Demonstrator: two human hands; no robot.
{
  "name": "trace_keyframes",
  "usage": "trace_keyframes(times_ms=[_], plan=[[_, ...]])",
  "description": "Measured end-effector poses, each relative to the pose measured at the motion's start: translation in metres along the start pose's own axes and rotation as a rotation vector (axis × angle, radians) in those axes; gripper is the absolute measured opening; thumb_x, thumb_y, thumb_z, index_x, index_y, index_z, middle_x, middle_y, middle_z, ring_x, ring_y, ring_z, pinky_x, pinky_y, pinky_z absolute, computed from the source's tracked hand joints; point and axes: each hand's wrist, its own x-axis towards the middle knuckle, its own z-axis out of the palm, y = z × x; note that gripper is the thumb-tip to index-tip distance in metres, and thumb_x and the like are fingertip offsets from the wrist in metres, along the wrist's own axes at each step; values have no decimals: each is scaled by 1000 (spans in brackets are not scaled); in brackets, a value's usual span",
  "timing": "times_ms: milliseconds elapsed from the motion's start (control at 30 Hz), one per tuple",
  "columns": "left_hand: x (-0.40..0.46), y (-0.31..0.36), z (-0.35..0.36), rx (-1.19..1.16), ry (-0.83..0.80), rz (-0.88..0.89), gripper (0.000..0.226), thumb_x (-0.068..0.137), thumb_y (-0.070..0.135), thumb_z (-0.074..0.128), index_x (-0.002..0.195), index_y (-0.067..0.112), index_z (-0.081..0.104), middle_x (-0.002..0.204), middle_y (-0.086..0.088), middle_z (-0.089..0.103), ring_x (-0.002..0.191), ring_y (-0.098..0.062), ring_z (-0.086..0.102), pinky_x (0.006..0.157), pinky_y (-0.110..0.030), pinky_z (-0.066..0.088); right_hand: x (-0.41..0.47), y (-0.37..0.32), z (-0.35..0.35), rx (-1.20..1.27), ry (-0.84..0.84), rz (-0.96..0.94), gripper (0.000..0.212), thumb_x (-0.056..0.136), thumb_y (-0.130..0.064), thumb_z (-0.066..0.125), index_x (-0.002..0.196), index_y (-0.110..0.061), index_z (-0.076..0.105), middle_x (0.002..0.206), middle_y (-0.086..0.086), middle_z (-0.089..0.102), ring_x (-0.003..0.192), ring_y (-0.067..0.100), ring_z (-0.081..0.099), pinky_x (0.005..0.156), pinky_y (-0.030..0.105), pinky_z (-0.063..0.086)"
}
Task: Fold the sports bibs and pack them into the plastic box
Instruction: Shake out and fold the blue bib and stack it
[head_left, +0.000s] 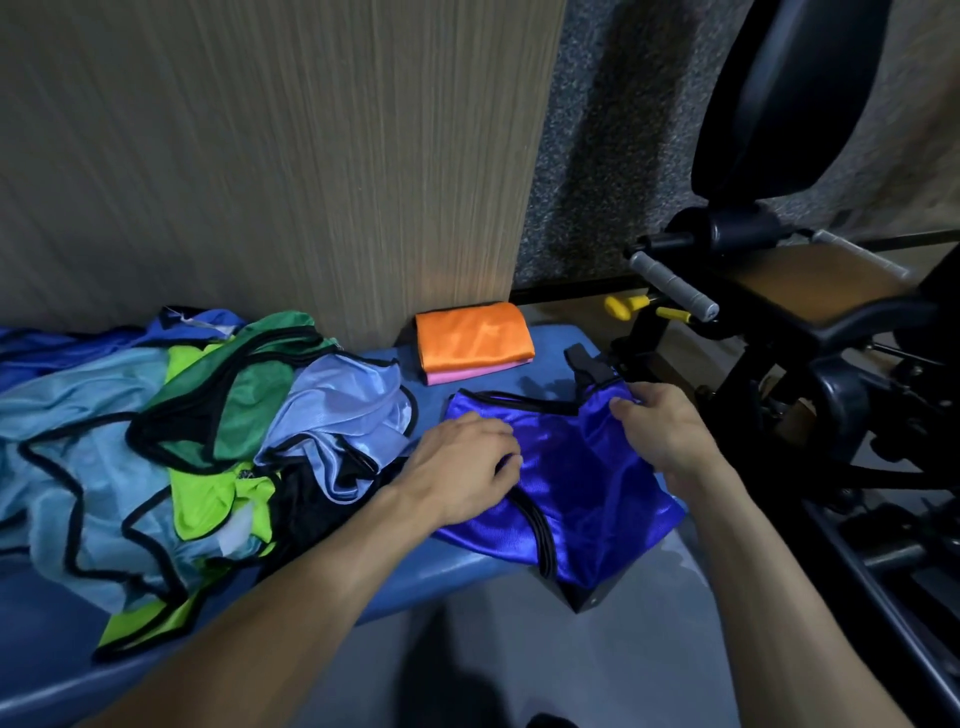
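A blue padded bench (470, 564) runs across the lower frame. At left lies a heap of unfolded bibs (171, 441), centre-right a royal-blue bib (582, 493), above it a folded orange bib (472, 335) atop a pink one (462, 375).

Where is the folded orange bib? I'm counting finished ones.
In the head view, the folded orange bib lies on a pink bib, against the wooden panel, beyond the blue bib.

Two bare forearms and hands, nothing worn.

Left hand (465, 462) and right hand (662, 431) both uncovered: no gloves, rings, watch or wristband showing. Forearms bare from the wrists down to the bottom edge of the head view, with no sleeve or cuff reaching into sight. Short, plain fingernails on the right hand's fingertips (618, 408).
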Motion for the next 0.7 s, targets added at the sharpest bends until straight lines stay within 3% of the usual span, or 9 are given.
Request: trace_keyframes(times_ms=[67,100,167,267,367,500,567,700], plan=[[6,7,2,-1,81,25,29,102,36,42,104,24,69,116,12,65,110,-20,58,88,-38,51,-2,4,-4,-67,79,-6,20,102,-25,52,103,-15,69,83,15,75,76,37,73,68,56,59],[10,12,4,-18,99,33,29,102,36,43,108,23,68,118,11,65,110,-21,58,89,-38,51,-2,7,-6,-90,120,0,21,102,-27,52,97,-15,69,82,14,75,77,38,73,69,54,61],[21,27,10,-53,83,52,37,103,40,44,131,22,61,140,6,57,128,-22,50,102,-39,46,-3,12,-12,-104,184,29,23,102,-29,53,93,-13,68,83,13,74,78,36,72,70,47,61],[35,52,22,-59,-38,87,60,104,53,39,157,25,33,168,2,20,153,-23,20,122,-43,22,-1,24,-21,-85,246,90,27,99,-33,59,85,-13,69,79,11,72,75,31,70,72,46,60],[47,59,38,-37,-164,42,72,101,67,29,162,35,10,171,5,-10,157,-27,-10,125,-54,-4,3,43,-26,-59,263,164,36,92,-39,69,74,-8,68,74,11,69,76,32,68,68,41,55],[54,57,49,17,-227,19,81,95,78,22,161,39,-3,167,5,-25,152,-31,-27,121,-58,-14,11,69,-29,177,168,346,42,80,-43,81,94,-5,72,91,14,76,81,33,74,73,46,63],[55,57,49,27,-254,21,84,93,80,21,161,39,-6,166,5,-28,151,-31,-31,121,-58,-16,14,78,-32,278,93,397,52,72,-48,84,102,-7,73,96,13,77,83,34,76,77,55,62],[54,55,42,9,-302,22,90,89,85,28,160,43,-7,165,6,-29,150,-29,-33,121,-58,-15,6,78,-37,342,-25,360,29,88,-34,78,110,-15,73,101,10,78,90,32,76,85,55,61]])
